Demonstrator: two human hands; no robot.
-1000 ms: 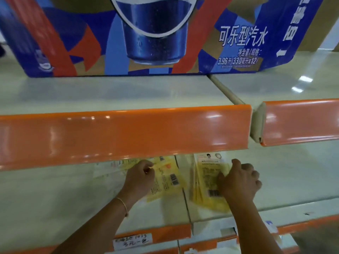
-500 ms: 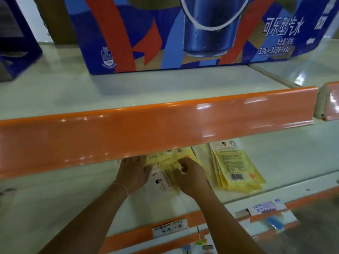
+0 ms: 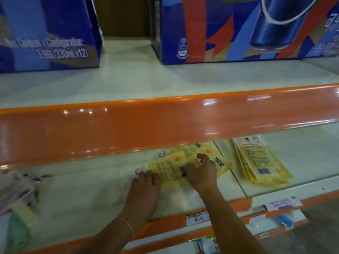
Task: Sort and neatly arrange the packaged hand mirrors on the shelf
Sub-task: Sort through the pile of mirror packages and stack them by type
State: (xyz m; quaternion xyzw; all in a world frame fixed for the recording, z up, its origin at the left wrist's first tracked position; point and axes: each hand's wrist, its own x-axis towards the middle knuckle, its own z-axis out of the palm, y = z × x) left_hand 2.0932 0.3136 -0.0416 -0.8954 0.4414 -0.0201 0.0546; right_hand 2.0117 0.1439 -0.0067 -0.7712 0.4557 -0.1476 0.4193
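Several flat yellow packets [image 3: 170, 166] lie fanned out on the pale lower shelf [image 3: 88, 191], under the orange rail [image 3: 165, 125]. My left hand [image 3: 146, 182] presses on the loose packets' left end, fingers spread flat. My right hand [image 3: 201, 171] rests on top of them with its fingers curled on a packet's edge. A neat stack of the same yellow packets [image 3: 260, 162] lies to the right, apart from both hands. The far ends of the loose packets are hidden behind the rail.
Two blue soda cartons [image 3: 238, 30] stand on the upper shelf. Blurred dark and white packets [image 3: 20, 187] lie at the lower shelf's left end. Price labels [image 3: 198, 218] hang on the orange front edge, and more goods show on the shelf below.
My right hand left the right stack and came over to the loose packets beside my left hand. The view swung left, so the neat stack now sits further right.
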